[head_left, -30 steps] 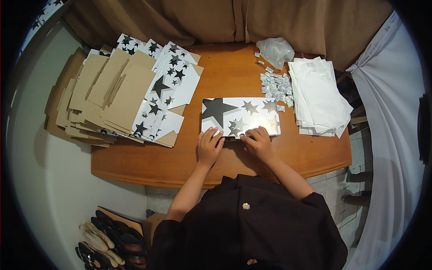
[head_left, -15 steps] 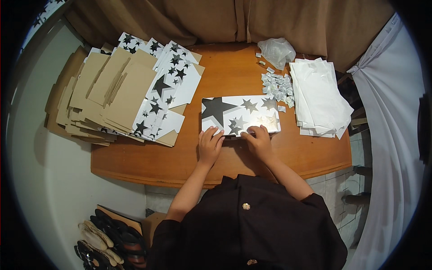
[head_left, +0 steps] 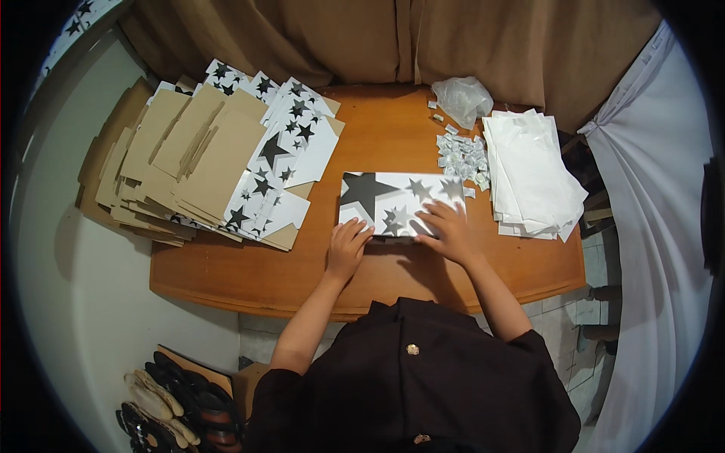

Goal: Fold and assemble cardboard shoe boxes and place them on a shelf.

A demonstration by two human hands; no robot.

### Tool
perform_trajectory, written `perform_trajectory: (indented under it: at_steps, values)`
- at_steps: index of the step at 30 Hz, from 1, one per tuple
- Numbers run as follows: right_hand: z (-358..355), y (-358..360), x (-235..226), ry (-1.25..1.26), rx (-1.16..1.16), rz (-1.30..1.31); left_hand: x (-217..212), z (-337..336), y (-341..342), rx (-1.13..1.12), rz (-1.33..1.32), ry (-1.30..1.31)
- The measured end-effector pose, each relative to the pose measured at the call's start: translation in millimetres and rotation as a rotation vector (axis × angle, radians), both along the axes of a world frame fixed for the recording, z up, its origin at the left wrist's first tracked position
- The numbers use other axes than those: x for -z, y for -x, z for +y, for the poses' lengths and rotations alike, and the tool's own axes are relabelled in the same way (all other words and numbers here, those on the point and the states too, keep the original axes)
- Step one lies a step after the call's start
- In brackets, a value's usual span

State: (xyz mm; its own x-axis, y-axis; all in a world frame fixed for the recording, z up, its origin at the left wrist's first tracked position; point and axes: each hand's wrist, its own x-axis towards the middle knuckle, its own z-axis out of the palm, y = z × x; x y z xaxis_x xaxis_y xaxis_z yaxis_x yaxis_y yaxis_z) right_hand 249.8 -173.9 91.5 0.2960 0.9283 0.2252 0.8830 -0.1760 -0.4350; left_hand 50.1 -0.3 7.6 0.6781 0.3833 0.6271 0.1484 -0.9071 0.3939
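Right hand (head_left: 453, 232) has slid farther onto the star-print box (head_left: 396, 202), fingers spread, so it's probably steadied by 2 hands. Left hand (head_left: 348, 246) has it just under close-together fingertips, can't tell if they're pinching.

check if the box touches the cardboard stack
Apart: the head view shows a strip of tabletop between the box and the cardboard stack.
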Motion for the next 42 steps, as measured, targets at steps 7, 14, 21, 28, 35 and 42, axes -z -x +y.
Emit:
perform_trajectory:
  at_steps: [7,14,21,28,35,42]
  values:
    - [-62,-12,15,0.25,0.081,0.033,-4,2,25,-0.134,0.097,0.018]
    - [-74,14,57,0.076,0.145,0.183,34,19,20,-0.461,-0.352,0.685]
    - [-77,5,23,-0.168,-0.008,0.424,-13,-9,20,-0.451,-0.567,0.986]
    - [-30,5,-5,-0.507,-0.253,0.26,-92,-51,51,-0.594,-0.834,0.879]
    - [40,43,-78,-0.787,-0.614,0.388,-160,-49,116,-0.473,-0.822,0.552]
    - [93,102,-141,-0.875,-0.542,0.746,-253,-7,161,-0.429,-0.832,0.279]
